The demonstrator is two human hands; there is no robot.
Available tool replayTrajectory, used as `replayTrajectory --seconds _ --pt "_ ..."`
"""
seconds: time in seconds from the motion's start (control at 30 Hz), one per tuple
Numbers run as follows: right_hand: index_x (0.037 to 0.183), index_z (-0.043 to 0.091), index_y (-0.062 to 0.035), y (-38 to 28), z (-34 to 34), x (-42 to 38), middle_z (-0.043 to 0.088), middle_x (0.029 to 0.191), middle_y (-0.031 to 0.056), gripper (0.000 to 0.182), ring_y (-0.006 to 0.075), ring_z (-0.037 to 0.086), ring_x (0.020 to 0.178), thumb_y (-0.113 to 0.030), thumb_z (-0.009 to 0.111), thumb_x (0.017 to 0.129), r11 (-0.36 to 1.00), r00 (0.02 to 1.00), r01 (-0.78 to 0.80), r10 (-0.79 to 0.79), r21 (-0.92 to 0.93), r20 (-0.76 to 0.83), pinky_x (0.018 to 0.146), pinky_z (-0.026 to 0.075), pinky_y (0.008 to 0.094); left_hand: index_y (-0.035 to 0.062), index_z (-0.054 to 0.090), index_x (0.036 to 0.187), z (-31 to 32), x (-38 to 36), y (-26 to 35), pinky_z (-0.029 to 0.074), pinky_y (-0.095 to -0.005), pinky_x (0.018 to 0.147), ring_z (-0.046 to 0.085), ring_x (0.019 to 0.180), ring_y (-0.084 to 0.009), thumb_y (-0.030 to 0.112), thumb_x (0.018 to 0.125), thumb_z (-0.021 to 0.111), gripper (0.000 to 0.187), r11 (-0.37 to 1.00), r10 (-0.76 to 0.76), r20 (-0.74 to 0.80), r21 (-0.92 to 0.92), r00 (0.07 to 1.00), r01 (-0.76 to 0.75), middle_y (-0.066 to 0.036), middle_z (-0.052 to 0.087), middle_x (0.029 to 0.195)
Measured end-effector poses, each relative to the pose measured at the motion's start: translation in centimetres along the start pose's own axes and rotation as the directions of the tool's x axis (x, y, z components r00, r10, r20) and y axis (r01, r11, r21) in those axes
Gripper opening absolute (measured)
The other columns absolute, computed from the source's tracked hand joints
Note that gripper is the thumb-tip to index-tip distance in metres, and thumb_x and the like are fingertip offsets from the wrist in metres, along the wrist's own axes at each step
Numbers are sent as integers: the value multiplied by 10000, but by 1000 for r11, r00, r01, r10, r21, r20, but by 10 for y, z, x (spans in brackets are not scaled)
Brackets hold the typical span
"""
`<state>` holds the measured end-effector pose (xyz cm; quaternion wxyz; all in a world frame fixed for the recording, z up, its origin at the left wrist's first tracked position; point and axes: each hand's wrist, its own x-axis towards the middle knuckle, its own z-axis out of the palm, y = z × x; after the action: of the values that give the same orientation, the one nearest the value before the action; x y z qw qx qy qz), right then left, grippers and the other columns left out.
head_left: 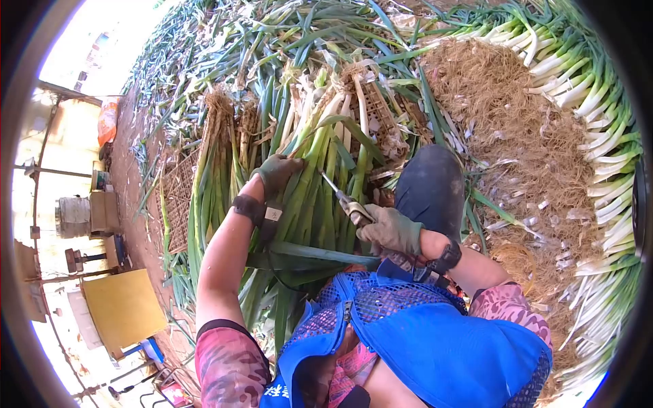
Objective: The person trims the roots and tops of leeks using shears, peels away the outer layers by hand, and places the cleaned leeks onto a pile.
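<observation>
My left hand (275, 175), in a dull green glove, is closed on the green part of a leek (314, 151) at the top of a loose bunch. My right hand (391, 229), gloved too, grips what looks like an air blow gun (355, 209). Its thin metal nozzle points up and left, near the leek's stalk but apart from my left hand. More unpeeled leeks (212, 153) with brown roots lie to the left of that hand. The right fingers are partly hidden behind the tool.
A large heap of leeks (224, 51) covers the ground ahead. At right, trimmed white-stalked leeks (605, 173) curve around a mass of roots (537, 136). Plastic crates (180, 194) show beneath the leeks. My knee (430, 187) is close beside the tool. A yellow board (124, 309) stands at left.
</observation>
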<state>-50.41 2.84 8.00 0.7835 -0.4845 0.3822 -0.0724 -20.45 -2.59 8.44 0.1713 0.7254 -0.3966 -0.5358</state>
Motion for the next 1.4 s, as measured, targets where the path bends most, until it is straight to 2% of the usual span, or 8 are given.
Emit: replayTrajectory --seconds 0.27,0.47,0.5,0.87,1.03,1.13,1.27,1.4 --pt "1105 537 -29 12 -41 90 631 829 62 254 148 585 483 -204 555 923 975 939 198 -160 97 -303 453 493 269 -25 681 1024 14 4 -13 488 -296 664 589 709 -119 372 855 692 431 990 -13 -26 140 1000 17 -51 664 850" --pt "1080 579 -45 -4 -74 120 681 918 129 215 177 646 563 -212 470 1000 987 978 146 -134 65 -163 471 529 288 -25 672 1041 20 13 -26 483 -291 680 583 734 -116 348 854 705 419 984 36 -30 177 999 -30 -44 662 860" --pt "1056 590 -46 8 -80 130 679 917 141 242 199 674 610 -254 478 1003 917 917 394 -389 55 -88 486 543 312 -24 672 1046 19 14 -29 485 -293 682 587 735 -119 356 851 707 429 984 36 -25 174 999 -31 -47 664 861" --pt "1010 596 -24 -27 -144 189 668 786 164 316 277 652 544 -311 470 974 957 966 114 -44 268 -255 435 511 381 -35 628 1155 22 -4 -9 492 -317 743 618 820 -157 444 819 707 591 967 5 -27 255 1000 2 -104 671 959" --pt "1022 585 -79 -26 -125 153 660 820 109 247 196 656 607 -257 416 1003 965 987 114 -83 237 -139 490 518 308 -38 636 1142 -4 -28 1 495 -322 786 634 845 -175 419 816 710 567 841 144 -16 529 990 -113 -117 684 966" --pt "1067 575 -67 -19 -111 106 661 838 108 227 189 649 594 -231 433 999 952 996 87 -74 295 -53 505 529 300 -40 646 1124 -11 -40 11 495 -317 783 634 839 -175 405 809 717 549 887 29 -33 462 999 -10 -115 689 953" --pt "1188 520 -48 11 -31 34 634 924 88 298 172 620 549 -152 566 913 896 915 393 -404 205 12 505 533 277 -64 639 1135 -4 -17 2 493 -301 791 631 862 -165 399 810 721 571 957 136 -108 270 985 -103 -106 692 964" --pt "1152 513 -36 -7 -15 3 605 869 62 327 152 601 543 -135 600 853 981 998 62 -58 182 -24 490 535 276 -92 638 1118 15 -10 -8 497 -362 815 673 888 -260 495 838 647 651 928 257 -220 328 941 -177 -184 703 943"
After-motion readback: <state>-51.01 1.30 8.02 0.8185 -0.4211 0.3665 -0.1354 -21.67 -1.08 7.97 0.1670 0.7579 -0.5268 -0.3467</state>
